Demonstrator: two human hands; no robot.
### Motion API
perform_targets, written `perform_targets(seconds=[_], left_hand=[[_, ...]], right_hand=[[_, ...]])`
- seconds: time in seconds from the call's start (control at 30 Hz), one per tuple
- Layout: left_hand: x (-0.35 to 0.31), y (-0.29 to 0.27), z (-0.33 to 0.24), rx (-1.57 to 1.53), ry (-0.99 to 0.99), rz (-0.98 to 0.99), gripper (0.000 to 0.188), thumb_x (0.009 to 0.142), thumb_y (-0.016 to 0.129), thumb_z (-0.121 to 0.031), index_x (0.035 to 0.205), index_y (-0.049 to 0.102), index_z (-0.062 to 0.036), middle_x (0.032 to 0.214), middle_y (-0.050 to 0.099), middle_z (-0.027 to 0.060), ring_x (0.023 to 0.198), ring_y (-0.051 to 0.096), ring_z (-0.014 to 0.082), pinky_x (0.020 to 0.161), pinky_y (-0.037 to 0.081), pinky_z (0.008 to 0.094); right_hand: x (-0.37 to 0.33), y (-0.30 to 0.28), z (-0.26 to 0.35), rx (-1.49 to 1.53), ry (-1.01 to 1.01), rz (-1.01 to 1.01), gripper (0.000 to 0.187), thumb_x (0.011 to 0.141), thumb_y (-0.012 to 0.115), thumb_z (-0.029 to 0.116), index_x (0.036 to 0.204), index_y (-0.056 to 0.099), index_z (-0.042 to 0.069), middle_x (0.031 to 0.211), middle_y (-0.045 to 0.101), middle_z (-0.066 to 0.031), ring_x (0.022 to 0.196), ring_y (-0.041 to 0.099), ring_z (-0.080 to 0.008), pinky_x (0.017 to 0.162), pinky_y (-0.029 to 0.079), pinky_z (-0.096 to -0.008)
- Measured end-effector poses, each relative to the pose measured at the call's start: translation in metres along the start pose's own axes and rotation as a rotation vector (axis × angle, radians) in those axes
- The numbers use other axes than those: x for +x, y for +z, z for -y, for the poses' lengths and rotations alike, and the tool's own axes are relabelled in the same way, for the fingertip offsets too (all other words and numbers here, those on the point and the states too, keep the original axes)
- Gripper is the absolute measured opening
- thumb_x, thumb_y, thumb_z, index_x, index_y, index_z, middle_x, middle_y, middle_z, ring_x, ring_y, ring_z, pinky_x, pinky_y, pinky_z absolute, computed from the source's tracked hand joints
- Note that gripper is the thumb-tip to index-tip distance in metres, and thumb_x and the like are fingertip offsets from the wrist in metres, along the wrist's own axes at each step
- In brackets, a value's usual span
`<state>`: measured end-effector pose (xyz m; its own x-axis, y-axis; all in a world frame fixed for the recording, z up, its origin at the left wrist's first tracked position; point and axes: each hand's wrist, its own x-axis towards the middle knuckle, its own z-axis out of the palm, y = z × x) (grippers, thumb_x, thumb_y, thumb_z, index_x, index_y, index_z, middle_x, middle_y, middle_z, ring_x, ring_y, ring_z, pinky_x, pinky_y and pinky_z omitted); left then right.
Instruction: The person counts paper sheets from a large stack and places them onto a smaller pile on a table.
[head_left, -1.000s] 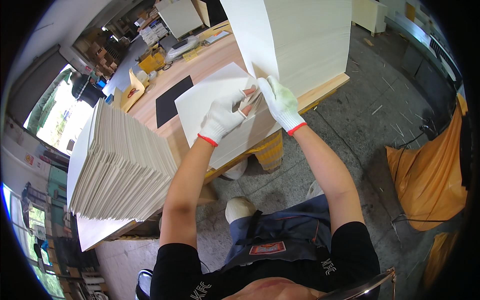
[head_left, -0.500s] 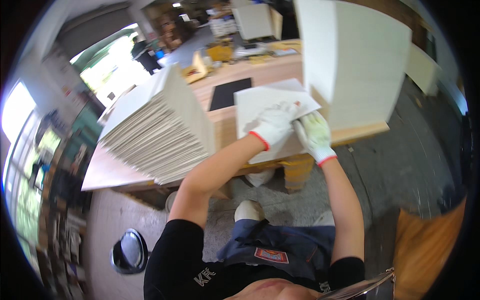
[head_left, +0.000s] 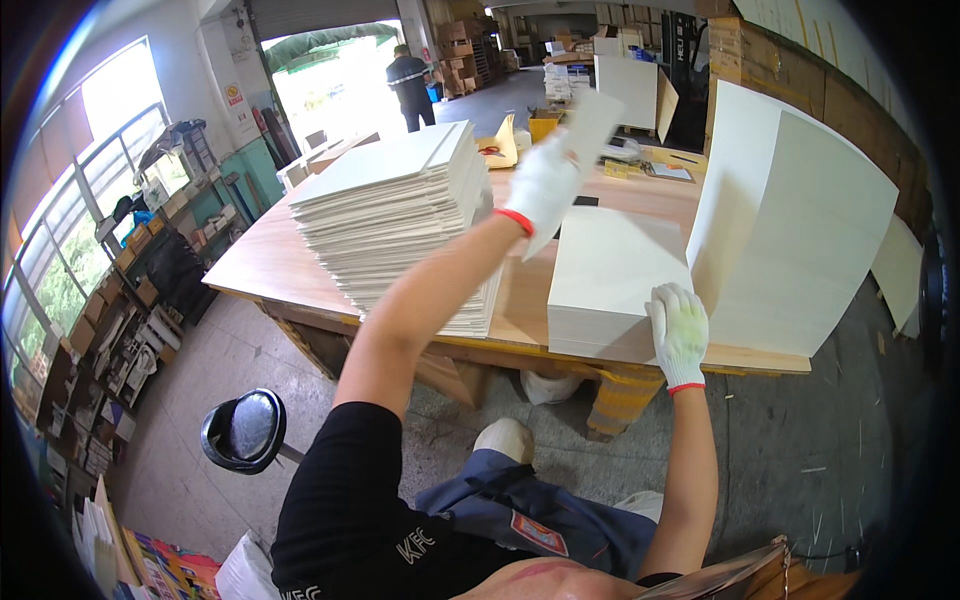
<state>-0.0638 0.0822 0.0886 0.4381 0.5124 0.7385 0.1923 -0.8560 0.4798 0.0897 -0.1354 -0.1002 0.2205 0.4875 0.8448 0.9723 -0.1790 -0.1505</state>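
My left hand (head_left: 547,185), in a white knit glove with a red cuff, is raised over the table and closed on a white board sheet (head_left: 598,122). The sheet is tilted and smeared by motion. My gloved right hand (head_left: 680,325) lies against the right near corner of a low stack of white sheets (head_left: 615,255), fingers laid over its edge and holding nothing. Left of it stands a taller, uneven stack of white boards (head_left: 385,175). A high stack of larger white sheets (head_left: 815,200) rises on the right.
The wooden table (head_left: 265,255) has yellow edging along its front. Scissors (head_left: 490,151) and papers lie at the back. A black round stool (head_left: 245,430) stands on the floor at left. Far off, a person in dark clothes (head_left: 408,90) stands by the bright doorway.
My left hand has lifted off the low stack, up and away, with a sheet in it. The right hand has moved to the stack's right corner. My view has tilted up.
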Motion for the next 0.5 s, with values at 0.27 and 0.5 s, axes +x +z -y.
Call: perform_targets(seconds=[0.27,0.5], left_hand=[[0.092,-0.164,0.1,-1.014,-0.17,-0.496,0.028,0.101,0.054,-0.018,0.126,0.058,-0.005,0.116,0.066,0.0124,0.102,0.068,0.0258,0.08,0.057,0.0396],[0.07,-0.193,0.16,-0.279,-0.4,-0.578,0.043,0.096,0.059,-0.025,0.133,0.057,-0.0038,0.131,0.062,0.0179,0.117,0.065,0.0291,0.092,0.055,0.0402]], right_hand=[[0.0,-0.001,0.005,0.027,0.015,-0.04,0.024,0.089,0.07,0.021,0.108,0.068,0.008,0.115,0.068,-0.0089,0.109,0.061,-0.0313,0.099,0.047,-0.0428],[-0.003,0.004,-0.001,-0.014,0.002,-0.034,0.024,0.091,0.068,0.022,0.11,0.068,0.008,0.118,0.068,-0.009,0.111,0.06,-0.031,0.1,0.047,-0.0426]])
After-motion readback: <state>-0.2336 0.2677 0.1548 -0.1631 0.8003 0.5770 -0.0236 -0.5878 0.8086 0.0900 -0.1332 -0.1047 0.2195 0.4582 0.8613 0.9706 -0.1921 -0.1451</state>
